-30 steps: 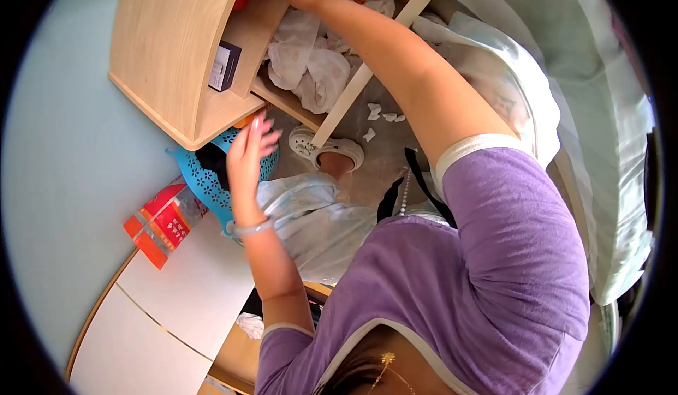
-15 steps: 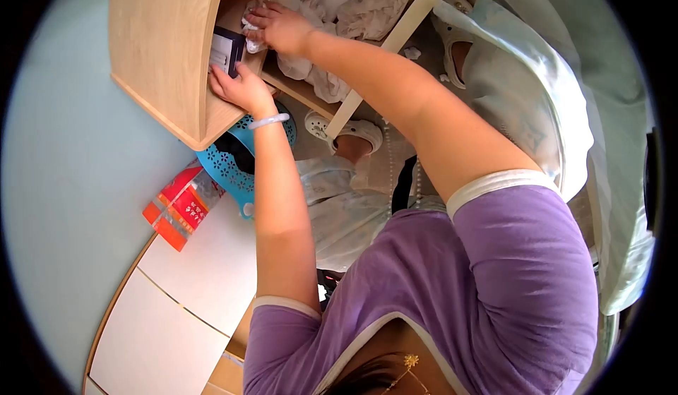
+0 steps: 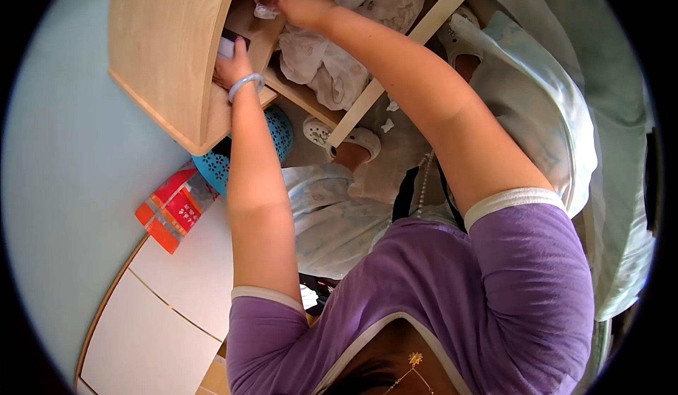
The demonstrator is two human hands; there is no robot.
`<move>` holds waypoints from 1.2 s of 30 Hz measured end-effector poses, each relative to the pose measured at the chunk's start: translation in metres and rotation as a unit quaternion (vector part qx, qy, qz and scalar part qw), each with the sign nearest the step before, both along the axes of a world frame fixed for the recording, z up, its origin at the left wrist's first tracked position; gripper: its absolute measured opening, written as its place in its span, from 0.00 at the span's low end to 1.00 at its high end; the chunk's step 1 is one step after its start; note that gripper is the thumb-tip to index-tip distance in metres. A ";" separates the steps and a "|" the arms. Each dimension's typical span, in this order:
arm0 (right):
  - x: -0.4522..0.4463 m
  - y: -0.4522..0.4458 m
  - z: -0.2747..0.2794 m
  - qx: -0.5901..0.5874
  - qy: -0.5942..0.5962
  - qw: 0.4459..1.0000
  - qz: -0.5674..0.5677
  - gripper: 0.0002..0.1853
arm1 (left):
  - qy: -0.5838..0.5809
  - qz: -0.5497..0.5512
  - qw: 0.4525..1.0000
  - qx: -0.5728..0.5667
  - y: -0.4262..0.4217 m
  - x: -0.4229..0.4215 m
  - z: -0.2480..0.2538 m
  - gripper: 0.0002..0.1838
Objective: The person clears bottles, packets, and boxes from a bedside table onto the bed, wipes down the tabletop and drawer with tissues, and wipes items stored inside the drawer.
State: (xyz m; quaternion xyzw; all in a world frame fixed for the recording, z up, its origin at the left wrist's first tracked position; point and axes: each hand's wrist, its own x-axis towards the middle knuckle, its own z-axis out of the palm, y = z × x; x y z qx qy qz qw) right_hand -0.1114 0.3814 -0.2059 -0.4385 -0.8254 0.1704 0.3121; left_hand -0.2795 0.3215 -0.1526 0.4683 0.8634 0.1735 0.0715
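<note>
My left hand (image 3: 234, 65), with a pale bracelet at the wrist, reaches into a wooden compartment (image 3: 244, 21). Its fingers are wrapped round a flat dark-and-white box (image 3: 229, 45), mostly hidden by the hand and the wooden side panel. Higher up and to the right, my right hand (image 3: 304, 1) is closed on a crumpled clear plastic bag (image 3: 266, 5); some of its fingers are blurred. Beneath my right forearm, an open drawer (image 3: 304, 98) holds crumpled whitish plastic bags (image 3: 332, 70).
A wooden panel (image 3: 162, 49) stands left of the compartment. Below it are a blue perforated basket (image 3: 279, 134) and a red packet (image 3: 173, 208). White panels (image 3: 155, 317) lie lower left. The drawer's front board (image 3: 399, 63) crosses above my clog-clad feet. Pale fabric (image 3: 544, 112) hangs at right.
My right hand has moved up and slightly right with the plastic bag. My left hand has shifted up and further round the flat box, covering more of it.
</note>
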 end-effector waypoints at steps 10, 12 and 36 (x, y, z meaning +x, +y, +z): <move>0.022 -0.009 0.035 -0.123 0.099 0.987 0.019 0.12 | -0.004 -0.004 1.000 0.021 -0.029 0.026 0.009 0.54; 0.011 -0.006 0.019 -0.131 0.161 0.978 0.004 0.13 | 0.000 -0.019 1.000 0.001 -0.036 0.031 0.011 0.59; 0.009 0.041 -0.005 -0.138 0.418 0.867 -0.233 0.15 | -0.239 0.039 0.970 0.002 -0.115 0.068 0.063 0.53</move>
